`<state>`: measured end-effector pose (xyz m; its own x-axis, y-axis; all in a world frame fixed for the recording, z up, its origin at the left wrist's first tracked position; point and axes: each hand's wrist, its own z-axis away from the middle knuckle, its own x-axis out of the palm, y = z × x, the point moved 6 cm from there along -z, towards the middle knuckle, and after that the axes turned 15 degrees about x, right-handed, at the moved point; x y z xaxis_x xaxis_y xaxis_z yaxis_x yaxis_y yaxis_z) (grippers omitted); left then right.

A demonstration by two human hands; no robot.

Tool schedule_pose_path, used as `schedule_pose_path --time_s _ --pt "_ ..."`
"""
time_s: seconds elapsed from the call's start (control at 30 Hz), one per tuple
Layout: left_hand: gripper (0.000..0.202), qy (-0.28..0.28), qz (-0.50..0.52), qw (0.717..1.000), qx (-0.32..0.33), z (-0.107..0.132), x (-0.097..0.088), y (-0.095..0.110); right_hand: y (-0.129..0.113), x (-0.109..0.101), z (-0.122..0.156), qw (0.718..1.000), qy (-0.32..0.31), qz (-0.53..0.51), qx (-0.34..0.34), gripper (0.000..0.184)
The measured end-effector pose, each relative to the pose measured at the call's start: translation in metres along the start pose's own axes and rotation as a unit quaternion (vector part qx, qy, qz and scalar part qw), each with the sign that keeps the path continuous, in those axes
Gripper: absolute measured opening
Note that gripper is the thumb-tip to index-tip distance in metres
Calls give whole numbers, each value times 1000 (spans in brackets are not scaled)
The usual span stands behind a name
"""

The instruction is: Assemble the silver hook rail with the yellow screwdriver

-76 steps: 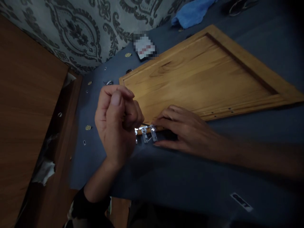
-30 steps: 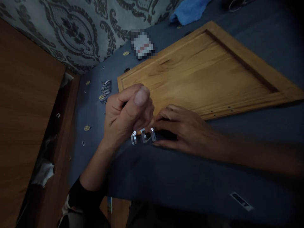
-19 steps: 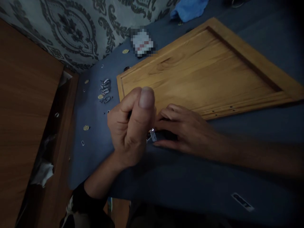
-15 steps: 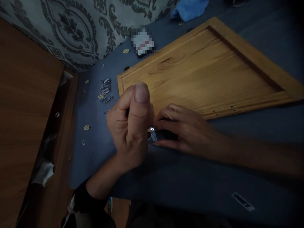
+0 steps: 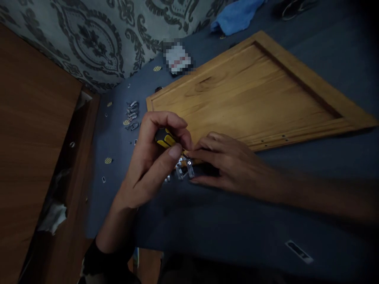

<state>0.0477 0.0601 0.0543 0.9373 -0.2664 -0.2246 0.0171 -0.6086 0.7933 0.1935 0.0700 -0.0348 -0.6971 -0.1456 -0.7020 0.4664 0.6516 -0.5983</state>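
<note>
My left hand (image 5: 154,157) is curled around the black-and-yellow handle of a screwdriver (image 5: 166,139). The tool's tip end is mostly hidden by fingers, close above a shiny metal cabinet hinge (image 5: 190,169). My right hand (image 5: 225,159) reaches in from the right, its fingers and thumb gripping about that hinge at the near left corner of a wooden cabinet door (image 5: 237,94). What its inner fingertips touch is partly hidden. The door lies flat on a blue-grey surface.
Several loose hinges (image 5: 132,114) lie to the left, among yellow patterned oval pieces (image 5: 108,161). A pixelated box (image 5: 178,59) and a blue cloth (image 5: 237,19) sit behind the door. Brown wooden furniture (image 5: 35,138) borders the left side.
My left hand has turned and loosened from a tight fist with the thumb up, so the screwdriver handle now shows. My right hand has stayed nearly in place. The view has shifted slightly.
</note>
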Motion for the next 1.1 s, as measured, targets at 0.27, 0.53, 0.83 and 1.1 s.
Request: schedule_pose_path --time_s 0.27,0.53,0.83,1.1 --pt "19 -1 -105 993 55 -2 -13 17 2 0 1 1000 -17 -3 14 42" --pt "12 13 -99 990 102 -3 -16 13 2 0 0 999 -27 -8 19 41" --pt "15 -1 -120 990 76 2 -8 16 1 0 -1 1000 -13 -2 12 38" --pt "16 -13 -132 989 72 2 -10 11 1 0 0 1000 -12 2 8 41"
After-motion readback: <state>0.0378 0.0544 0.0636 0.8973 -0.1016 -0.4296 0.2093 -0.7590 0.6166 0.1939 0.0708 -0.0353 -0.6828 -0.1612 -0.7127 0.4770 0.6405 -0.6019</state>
